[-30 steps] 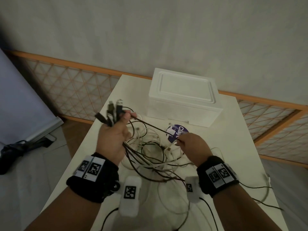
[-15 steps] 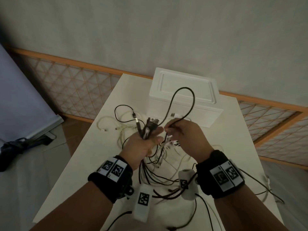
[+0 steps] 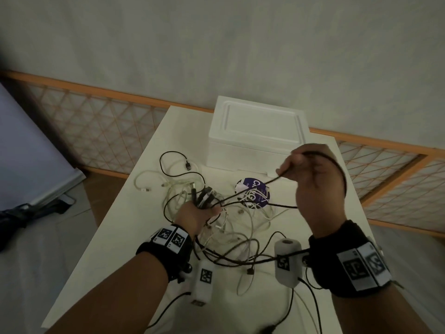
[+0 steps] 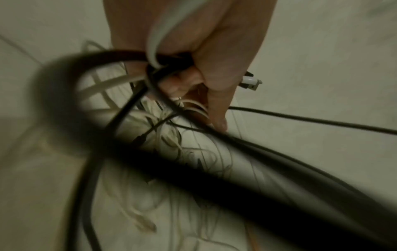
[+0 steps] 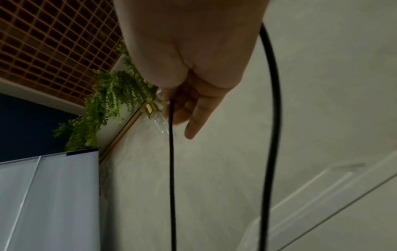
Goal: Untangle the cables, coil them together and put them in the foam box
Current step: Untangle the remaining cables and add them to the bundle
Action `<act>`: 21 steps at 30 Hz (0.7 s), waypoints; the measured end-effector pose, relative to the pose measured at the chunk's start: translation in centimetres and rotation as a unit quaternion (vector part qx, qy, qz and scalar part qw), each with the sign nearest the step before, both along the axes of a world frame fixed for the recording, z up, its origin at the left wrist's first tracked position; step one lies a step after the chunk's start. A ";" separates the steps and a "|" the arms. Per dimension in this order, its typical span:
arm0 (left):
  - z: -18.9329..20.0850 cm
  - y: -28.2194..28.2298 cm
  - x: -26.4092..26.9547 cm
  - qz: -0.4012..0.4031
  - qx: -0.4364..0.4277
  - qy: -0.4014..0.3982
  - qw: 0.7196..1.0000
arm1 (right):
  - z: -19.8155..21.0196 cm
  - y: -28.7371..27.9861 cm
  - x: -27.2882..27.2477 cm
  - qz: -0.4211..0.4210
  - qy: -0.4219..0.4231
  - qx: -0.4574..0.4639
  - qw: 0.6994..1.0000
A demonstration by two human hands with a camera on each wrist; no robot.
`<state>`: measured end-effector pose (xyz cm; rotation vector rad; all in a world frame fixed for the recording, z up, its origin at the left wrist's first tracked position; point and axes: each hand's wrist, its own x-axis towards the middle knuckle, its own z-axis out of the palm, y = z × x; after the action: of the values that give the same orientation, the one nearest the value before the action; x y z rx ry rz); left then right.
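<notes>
black cable [image 3: 250, 190] taut between left hand [image 3: 195, 214] and raised right hand [image 3: 315, 179]

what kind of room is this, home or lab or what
Probably a lived-in indoor room, perhaps a home or small office, not clearly a lab: a plain white table by a plastered wall, wooden lattice panelling, and a hanging green plant.

Bare forearms, black wristband on each wrist [image 3: 166, 257] [image 3: 346, 263] with white square-code tags, white camera pods [image 3: 203, 280] [image 3: 286, 263] beneath carrying code markers, thin black leads trailing to lower frame edge
</notes>
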<state>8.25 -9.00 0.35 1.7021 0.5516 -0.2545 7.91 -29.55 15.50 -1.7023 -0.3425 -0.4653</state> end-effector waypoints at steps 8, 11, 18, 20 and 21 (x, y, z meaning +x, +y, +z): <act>-1.3 3.4 0.3 0.039 0.067 -0.013 0.997 | -0.2 -3.7 0.7 0.125 0.348 -0.067 0.927; -1.1 4.3 0.4 0.043 0.073 -0.023 0.996 | 0.2 -4.5 0.5 0.069 0.295 -0.406 0.862; 0.9 6.8 -1.0 0.198 -0.196 -0.059 0.959 | 1.6 -8.2 0.0 -0.100 0.251 -0.614 0.742; 1.9 7.1 -1.6 0.182 -0.245 -0.076 0.949 | 0.9 -8.9 -0.1 -0.081 0.330 -0.738 0.583; 2.6 6.9 -2.0 0.171 -0.256 -0.081 0.948 | 0.6 -8.6 -0.3 -0.071 0.347 -0.772 0.527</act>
<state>6.29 -2.12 2.91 1.0894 0.5871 -0.0010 7.57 -38.18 16.08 -3.4642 0.1220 0.8036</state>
